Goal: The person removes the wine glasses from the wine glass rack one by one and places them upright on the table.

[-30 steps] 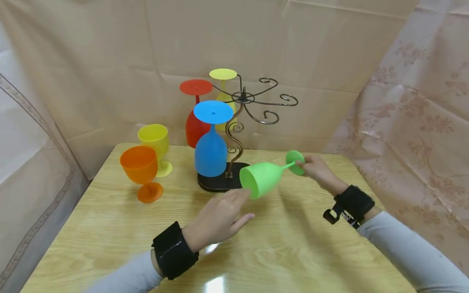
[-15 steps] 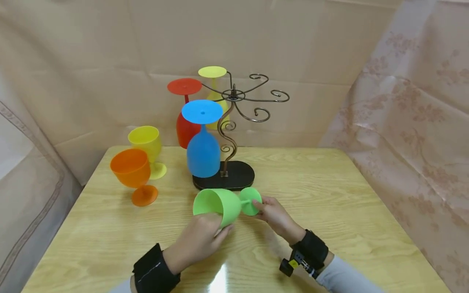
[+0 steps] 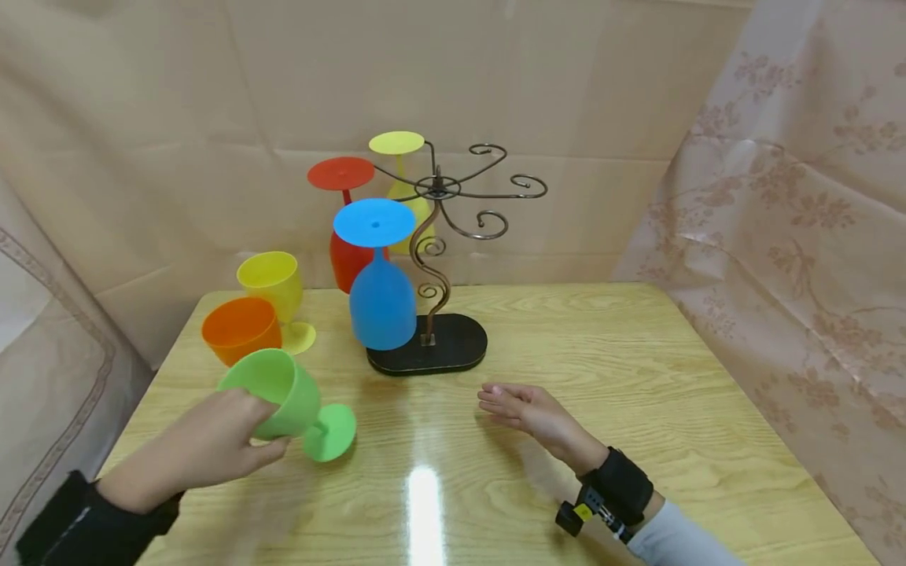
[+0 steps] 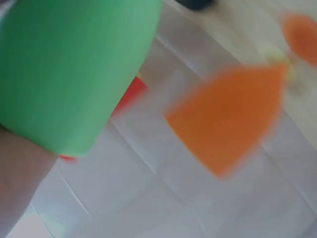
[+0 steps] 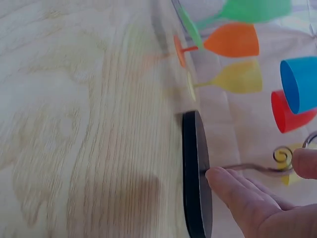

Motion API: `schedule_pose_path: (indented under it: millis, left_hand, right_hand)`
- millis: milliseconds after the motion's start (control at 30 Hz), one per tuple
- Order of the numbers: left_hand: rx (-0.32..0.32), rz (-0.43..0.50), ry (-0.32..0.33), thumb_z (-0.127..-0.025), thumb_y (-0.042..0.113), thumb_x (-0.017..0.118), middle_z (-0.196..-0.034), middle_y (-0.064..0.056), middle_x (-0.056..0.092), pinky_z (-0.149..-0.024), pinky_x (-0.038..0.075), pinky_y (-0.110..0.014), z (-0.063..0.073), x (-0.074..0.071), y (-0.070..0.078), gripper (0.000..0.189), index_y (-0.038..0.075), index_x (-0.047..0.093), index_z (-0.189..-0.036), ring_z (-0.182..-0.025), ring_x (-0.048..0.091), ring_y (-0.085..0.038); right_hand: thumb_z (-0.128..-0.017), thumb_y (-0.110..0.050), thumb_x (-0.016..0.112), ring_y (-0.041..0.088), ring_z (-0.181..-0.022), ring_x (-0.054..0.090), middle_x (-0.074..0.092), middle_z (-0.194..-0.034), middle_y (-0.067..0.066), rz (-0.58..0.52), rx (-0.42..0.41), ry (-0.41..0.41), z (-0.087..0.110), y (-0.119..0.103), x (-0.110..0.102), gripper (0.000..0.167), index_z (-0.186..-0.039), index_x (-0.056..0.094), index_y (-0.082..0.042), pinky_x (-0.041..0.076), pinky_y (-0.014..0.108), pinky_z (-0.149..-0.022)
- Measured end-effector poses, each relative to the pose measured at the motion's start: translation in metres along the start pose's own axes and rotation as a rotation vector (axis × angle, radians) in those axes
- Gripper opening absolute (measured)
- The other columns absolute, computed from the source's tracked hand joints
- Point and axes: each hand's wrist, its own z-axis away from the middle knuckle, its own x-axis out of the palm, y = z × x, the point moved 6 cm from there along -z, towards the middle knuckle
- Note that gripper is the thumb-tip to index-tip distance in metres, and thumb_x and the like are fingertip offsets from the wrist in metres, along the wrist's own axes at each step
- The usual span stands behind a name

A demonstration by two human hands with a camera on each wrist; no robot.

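My left hand (image 3: pixel 205 440) grips a green plastic goblet (image 3: pixel 304 397) by its bowl, fingers over the rim and inside, thumb outside. The goblet tilts, its mouth to the upper left and its foot to the lower right. In the left wrist view the green goblet (image 4: pixel 74 64) fills the upper left. My right hand (image 3: pixel 538 420) holds nothing; its fingers are extended in front of the stand's black base (image 3: pixel 460 346). Just behind the green goblet stands an orange goblet (image 3: pixel 241 326), its stem and foot hidden. A yellow goblet (image 3: pixel 272 283) stands upright beyond it.
A metal stand with curled arms (image 3: pixel 488 195) rises at the back middle of the wooden table (image 3: pixel 580 346). Upside down from its left arms hang a blue goblet (image 3: pixel 382 303), a red goblet (image 3: pixel 347 255) and a pale yellow goblet (image 3: pixel 399 189). Cloth drapes enclose the table.
The green goblet passed from the right hand to the left, which took its bowl and carried it leftward to the orange goblet. The right hand moved inward, then let go of the stem.
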Motion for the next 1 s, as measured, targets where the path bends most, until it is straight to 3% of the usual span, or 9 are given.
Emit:
schedule_pose_path:
  millis: [133,300,467,667,800,833,900,967,1000]
  left_hand:
    - [-0.145,-0.058,-0.083,-0.069,0.016,0.076,-0.062,0.015,0.027,-0.055,0.024,-0.018,0.021,-0.009,-0.036,0.034,0.023,0.043,-0.065,-0.058,0.026,0.004]
    - [-0.266,-0.110,-0.139,-0.068,0.017,0.076,-0.059,0.012,0.026,-0.053,0.023,-0.019,0.036,-0.007,-0.059,0.036,0.019,0.041,-0.062,-0.055,0.024,0.000]
    - [-0.277,-0.090,-0.203,-0.069,0.016,0.073,-0.057,0.013,0.023,-0.050,0.022,-0.017,0.041,0.003,-0.063,0.038,0.020,0.036,-0.058,-0.051,0.022,0.001]
    - [-0.289,-0.144,-0.213,-0.070,0.016,0.072,-0.056,0.012,0.025,-0.051,0.022,-0.018,0.037,-0.003,-0.066,0.038,0.019,0.037,-0.057,-0.051,0.024,-0.001]
    - [-0.317,-0.136,-0.235,-0.073,0.023,0.076,-0.057,0.011,0.030,-0.050,0.024,-0.019,0.035,-0.008,-0.066,0.038,0.019,0.041,-0.059,-0.051,0.027,-0.002]
    - [-0.323,-0.133,-0.239,-0.074,0.027,0.077,-0.057,0.011,0.031,-0.050,0.025,-0.019,0.034,-0.010,-0.065,0.038,0.019,0.043,-0.060,-0.051,0.028,-0.002]
    - [-0.331,-0.143,-0.231,-0.074,0.037,0.078,-0.061,0.011,0.049,-0.049,0.033,-0.021,0.032,-0.021,-0.062,0.032,0.014,0.058,-0.065,-0.053,0.039,-0.001]
    - [-0.352,-0.176,-0.211,-0.073,0.046,0.078,-0.069,0.005,0.065,-0.048,0.040,-0.024,0.028,-0.038,-0.056,0.038,0.010,0.070,-0.079,-0.056,0.051,-0.004]
    - [-0.348,-0.234,-0.184,-0.073,0.051,0.076,-0.067,0.005,0.065,-0.047,0.040,-0.026,0.024,-0.053,-0.049,0.044,0.010,0.074,-0.088,-0.055,0.053,-0.005]
  right_hand:
    - [-0.105,-0.033,0.036,0.035,-0.136,0.044,0.039,-0.146,0.029,-0.043,0.014,0.026,0.006,0.003,-0.011,0.058,-0.144,0.033,0.010,0.041,0.041,-0.109]
    - [-0.106,-0.031,0.032,0.032,-0.132,0.049,0.041,-0.143,0.031,-0.080,0.030,0.057,0.009,0.006,-0.019,0.056,-0.141,0.036,0.012,0.045,0.038,-0.105]
    - [-0.105,-0.035,0.034,0.031,-0.132,0.050,0.042,-0.143,0.031,-0.077,0.018,0.064,0.011,0.004,-0.023,0.059,-0.140,0.037,0.012,0.046,0.037,-0.104]
    - [-0.105,-0.036,0.034,0.029,-0.131,0.051,0.040,-0.143,0.031,-0.086,0.006,0.083,0.013,-0.001,-0.027,0.060,-0.141,0.036,0.013,0.048,0.031,-0.101]
    - [-0.105,-0.036,0.034,0.033,-0.134,0.047,0.040,-0.145,0.030,-0.052,-0.007,0.098,0.018,-0.010,-0.030,0.060,-0.142,0.035,0.011,0.046,0.035,-0.105]
    - [-0.104,-0.036,0.035,0.035,-0.135,0.046,0.040,-0.145,0.029,-0.032,-0.026,0.117,0.021,-0.015,-0.032,0.060,-0.142,0.036,0.011,0.045,0.036,-0.106]
    - [-0.104,-0.036,0.037,0.034,-0.135,0.045,0.043,-0.145,0.027,0.030,-0.092,0.189,0.029,-0.036,-0.040,0.058,-0.142,0.038,0.007,0.045,0.035,-0.106]
    - [-0.103,-0.032,0.041,0.023,-0.130,0.053,0.048,-0.143,0.024,0.120,-0.246,0.319,0.041,-0.070,-0.049,0.052,-0.139,0.044,0.005,0.047,0.026,-0.104]
    - [-0.103,-0.029,0.043,0.016,-0.122,0.059,0.051,-0.140,0.023,0.184,-0.348,0.397,0.049,-0.092,-0.053,0.048,-0.137,0.048,0.004,0.049,0.021,-0.099]
